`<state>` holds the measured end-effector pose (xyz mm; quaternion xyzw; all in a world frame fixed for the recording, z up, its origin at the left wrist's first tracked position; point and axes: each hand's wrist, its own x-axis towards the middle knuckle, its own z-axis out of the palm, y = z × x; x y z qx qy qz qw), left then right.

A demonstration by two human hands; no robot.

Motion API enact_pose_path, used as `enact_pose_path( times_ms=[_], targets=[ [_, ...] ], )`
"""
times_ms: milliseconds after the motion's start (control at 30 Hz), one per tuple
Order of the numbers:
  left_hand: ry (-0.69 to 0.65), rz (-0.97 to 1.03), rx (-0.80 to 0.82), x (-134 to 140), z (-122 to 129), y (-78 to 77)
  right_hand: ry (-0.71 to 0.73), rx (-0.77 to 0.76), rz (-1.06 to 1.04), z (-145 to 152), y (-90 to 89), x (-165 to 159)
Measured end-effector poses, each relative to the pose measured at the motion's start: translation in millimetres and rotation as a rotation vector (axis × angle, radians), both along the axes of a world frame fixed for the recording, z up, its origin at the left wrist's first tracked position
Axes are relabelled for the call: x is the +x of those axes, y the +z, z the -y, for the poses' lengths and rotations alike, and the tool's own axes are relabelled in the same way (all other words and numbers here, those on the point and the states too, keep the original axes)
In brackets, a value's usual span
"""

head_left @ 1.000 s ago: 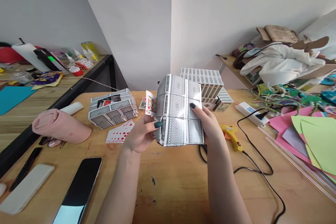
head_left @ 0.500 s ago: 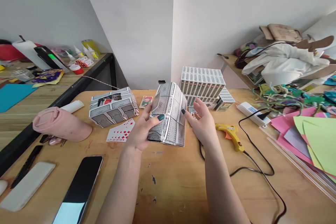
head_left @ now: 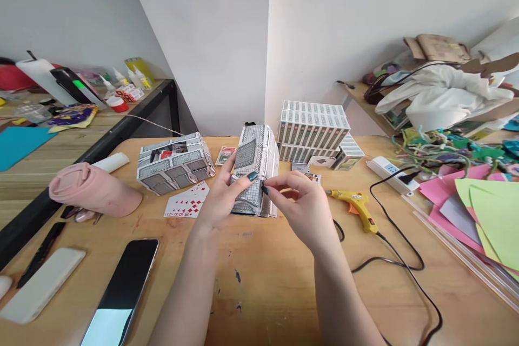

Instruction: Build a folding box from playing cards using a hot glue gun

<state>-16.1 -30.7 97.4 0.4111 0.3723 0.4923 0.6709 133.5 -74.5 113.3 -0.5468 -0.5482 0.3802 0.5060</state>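
A box built from grey-patterned playing cards (head_left: 255,143) stands on the table in front of me. My left hand (head_left: 221,194) is wrapped round its left side, thumb lying over the near face. At the seam along its top ridge, the thumb and forefinger of my right hand (head_left: 302,203) are pinched together; whatever is between the tips is too small to make out. To the left sits a second playing-card box (head_left: 176,167), open on top with cards showing inside. Fanned playing cards (head_left: 184,205) lie face up between that box and my left hand.
Stacked card packs (head_left: 312,127) stand behind my right hand. A yellow glue gun (head_left: 359,211) with its black cord lies to the right, near a power strip (head_left: 391,173). At left are a pink roll (head_left: 95,192) and a phone (head_left: 124,286). Coloured paper (head_left: 490,211) covers the right edge.
My right hand has moved left onto the box's seam, its fingers going from apart to pinched. The box has turned and tilted slightly under my left hand.
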Motion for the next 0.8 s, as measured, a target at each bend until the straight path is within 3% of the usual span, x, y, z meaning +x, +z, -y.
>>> enact_pose_path(
  times_ms=[333,800],
  targets=[
    [0.023,-0.164,0.161,0.1,-0.1,-4.8,0.041,-0.262,-0.025,-5.1,-3.6,-0.3],
    [-0.014,-0.049,0.011,4.3,-1.3,-2.8,0.261,-0.302,-0.273,-8.0,-0.7,6.1]
  ],
)
